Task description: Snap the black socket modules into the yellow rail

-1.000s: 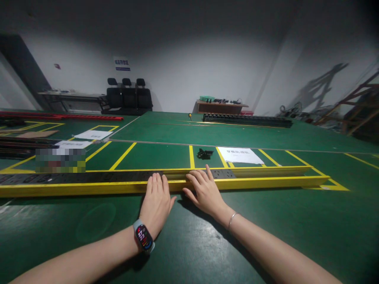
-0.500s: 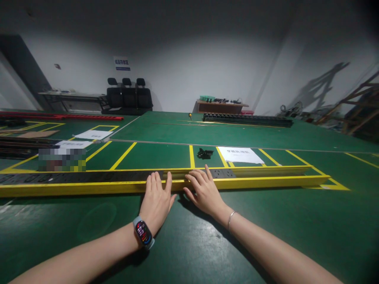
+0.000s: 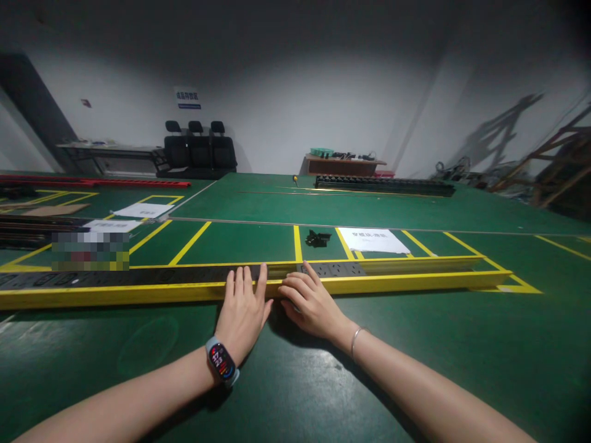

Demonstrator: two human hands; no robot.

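A long yellow channel [image 3: 415, 284] lies across the green table, open at the top. Black socket modules [image 3: 138, 277] fill its left part. A shorter run of black socket modules [image 3: 339, 269] sits further right, with a gap of bare channel between the two runs. My left hand [image 3: 242, 314] lies over the near wall, fingers stretched out and their tips at the right end of the left run. Beside the gap, my right hand [image 3: 311, 301] rests at the near wall, fingers loosely bent and the index finger reaching to the right run. Its thumb is partly hidden.
Behind the channel lie a small heap of black parts [image 3: 317, 239] and a white paper sign [image 3: 373, 240]. Dark bars [image 3: 28, 229] and a red rail [image 3: 92, 181] lie at the left. A black rack-like strip [image 3: 383, 185] lies at the back.
My right hand has shifted slightly left and down, its fingers bending more at the near wall and uncovering more of the right run. My left hand stays nearly in place.
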